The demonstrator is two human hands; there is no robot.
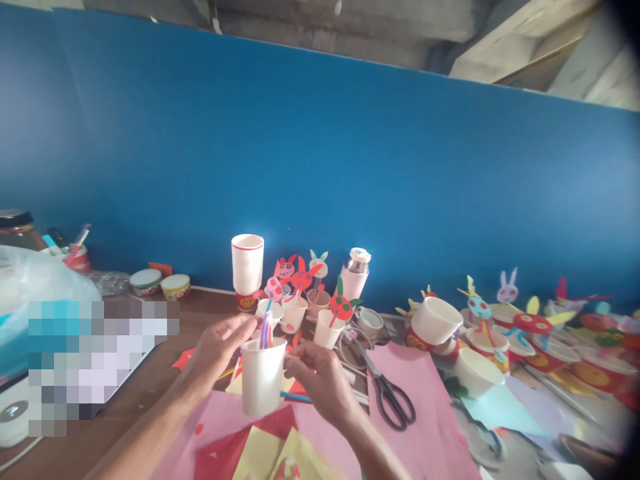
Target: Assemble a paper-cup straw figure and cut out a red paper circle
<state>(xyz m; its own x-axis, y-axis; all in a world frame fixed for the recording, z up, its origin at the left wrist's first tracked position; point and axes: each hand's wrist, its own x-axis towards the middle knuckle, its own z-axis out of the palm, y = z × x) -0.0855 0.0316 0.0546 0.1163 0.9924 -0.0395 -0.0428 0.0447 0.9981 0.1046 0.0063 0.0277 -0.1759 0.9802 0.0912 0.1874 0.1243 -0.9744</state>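
A white paper cup [262,383] is in front of me, with a bundle of purple, white and orange strips [267,332] sticking up from it. My right hand [317,373] has its fingers bent and pinched at the cup's right rim. On the other side, my left hand [225,340] reaches to the upper left of the cup, fingers stretched out and thumb apart. Whether its fingertips touch the rim is unclear. Just behind stand paper cups with paper animal heads on sticks, including a red one with green ears [341,307].
Black-handled scissors [395,403] lie on pink paper [425,380] to the right. Stacked cups [247,267] and a pink thermos [354,277] stand by the blue partition [320,153]. More decorated cups [487,343] crowd the right; two lidded tubs [175,287] sit left.
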